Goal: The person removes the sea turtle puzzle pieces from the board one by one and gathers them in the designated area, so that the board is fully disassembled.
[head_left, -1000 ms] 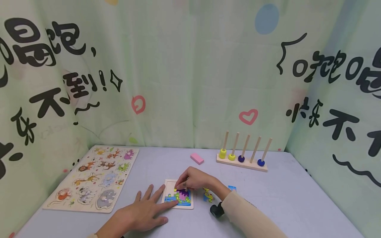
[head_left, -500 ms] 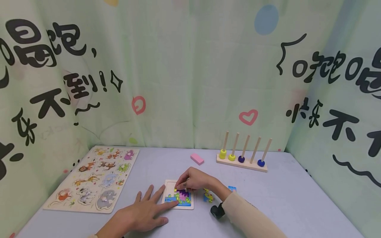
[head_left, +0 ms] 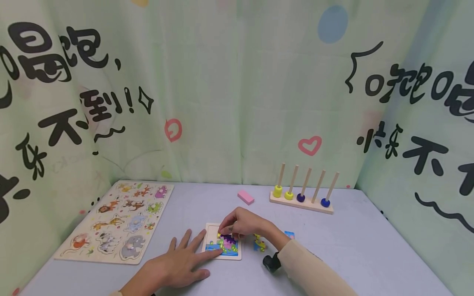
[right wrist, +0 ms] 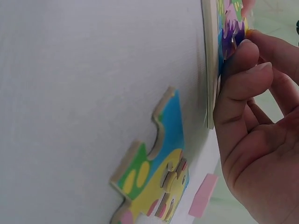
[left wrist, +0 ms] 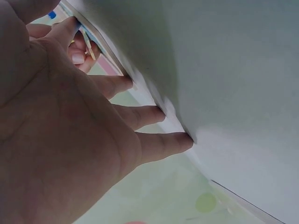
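My left hand (head_left: pixel 177 263) lies with fingers spread at the near left of a small wooden jigsaw board (head_left: pixel 212 230), its index finger on the left edge and another fingertip over the blue lower part. My right hand (head_left: pixel 242 224) bends over the board's upper part. Its thumb and fingertips pinch a jigsaw piece (right wrist: pixel 239 33) with purple on it, tilted against the pieces in the frame. In the left wrist view, the thin pale edge of the held piece (left wrist: pixel 87 43) shows between the right fingers. The fingers hide much of it.
Loose jigsaw pieces (right wrist: pixel 163 158) in yellow, blue and green lie right of the board, with a blue piece (head_left: pixel 289 234) beyond the right forearm. Behind stand a pink block (head_left: pixel 245 197) and a peg rack (head_left: pixel 301 204) with rings. A large animal puzzle board (head_left: pixel 115 222) lies left.
Both hands stay at the board in nearly the same pose. The right fingertips shift only very slightly over the piece; the whole view drifts a little.
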Action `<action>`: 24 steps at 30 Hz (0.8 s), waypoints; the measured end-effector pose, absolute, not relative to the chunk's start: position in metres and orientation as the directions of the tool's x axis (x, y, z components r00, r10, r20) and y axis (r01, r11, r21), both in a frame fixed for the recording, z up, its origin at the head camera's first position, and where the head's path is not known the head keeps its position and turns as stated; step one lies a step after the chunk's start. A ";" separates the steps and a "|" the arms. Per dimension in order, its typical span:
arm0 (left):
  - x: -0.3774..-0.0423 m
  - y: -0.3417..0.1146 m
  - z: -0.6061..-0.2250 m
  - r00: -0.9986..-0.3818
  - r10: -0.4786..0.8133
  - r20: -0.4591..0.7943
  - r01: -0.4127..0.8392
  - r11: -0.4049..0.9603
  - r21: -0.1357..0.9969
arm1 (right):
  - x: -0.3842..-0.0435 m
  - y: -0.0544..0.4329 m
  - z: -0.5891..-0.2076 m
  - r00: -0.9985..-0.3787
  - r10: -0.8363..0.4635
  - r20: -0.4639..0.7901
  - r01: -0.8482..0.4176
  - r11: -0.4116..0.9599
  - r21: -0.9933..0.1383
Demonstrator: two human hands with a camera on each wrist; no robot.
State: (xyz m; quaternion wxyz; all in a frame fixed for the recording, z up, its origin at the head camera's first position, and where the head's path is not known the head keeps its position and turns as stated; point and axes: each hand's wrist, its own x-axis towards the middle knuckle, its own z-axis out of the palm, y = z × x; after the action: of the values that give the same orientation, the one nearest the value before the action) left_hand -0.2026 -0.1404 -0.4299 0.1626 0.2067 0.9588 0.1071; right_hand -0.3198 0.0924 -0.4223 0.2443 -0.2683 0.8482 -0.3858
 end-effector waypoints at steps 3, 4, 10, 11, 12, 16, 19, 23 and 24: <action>-0.202 -0.141 -0.430 -0.861 0.435 -0.263 0.366 0.890 0.273 | -0.319 0.093 -0.422 -0.736 -0.644 -0.209 -0.261 0.555 -0.790; -0.202 -0.141 -0.430 -0.861 0.436 -0.262 0.367 0.889 0.274 | -0.319 0.093 -0.422 -0.736 -0.643 -0.210 -0.259 0.555 -0.791; -0.202 -0.140 -0.429 -0.861 0.433 -0.266 0.364 0.891 0.272 | -0.319 0.092 -0.423 -0.740 -0.640 -0.208 -0.263 0.559 -0.786; -0.202 -0.140 -0.429 -0.861 0.433 -0.266 0.364 0.891 0.272 | -0.319 0.092 -0.422 -0.740 -0.640 -0.208 -0.263 0.560 -0.785; -0.202 -0.140 -0.428 -0.861 0.432 -0.268 0.362 0.891 0.272 | -0.319 0.091 -0.422 -0.739 -0.641 -0.209 -0.264 0.560 -0.785; -0.205 -0.143 -0.436 -0.853 0.447 -0.269 0.371 0.883 0.287 | -0.319 0.091 -0.421 -0.734 -0.645 -0.211 -0.263 0.557 -0.788; -0.206 -0.144 -0.439 -0.852 0.449 -0.269 0.372 0.881 0.293 | -0.319 0.090 -0.421 -0.737 -0.642 -0.214 -0.257 0.558 -0.789; -0.203 -0.142 -0.433 -0.858 0.445 -0.257 0.373 0.883 0.284 | -0.318 0.091 -0.421 -0.747 -0.629 -0.215 -0.248 0.564 -0.788; -0.203 -0.142 -0.432 -0.858 0.446 -0.253 0.376 0.883 0.281 | -0.318 0.091 -0.421 -0.750 -0.626 -0.214 -0.247 0.565 -0.787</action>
State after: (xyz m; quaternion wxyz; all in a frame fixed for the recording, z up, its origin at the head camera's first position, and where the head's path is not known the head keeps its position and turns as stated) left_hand -0.2025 -0.1421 -0.4317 0.1573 0.2146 0.9575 0.1114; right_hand -0.3184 0.0911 -0.4212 0.2435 -0.2568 0.8505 -0.3890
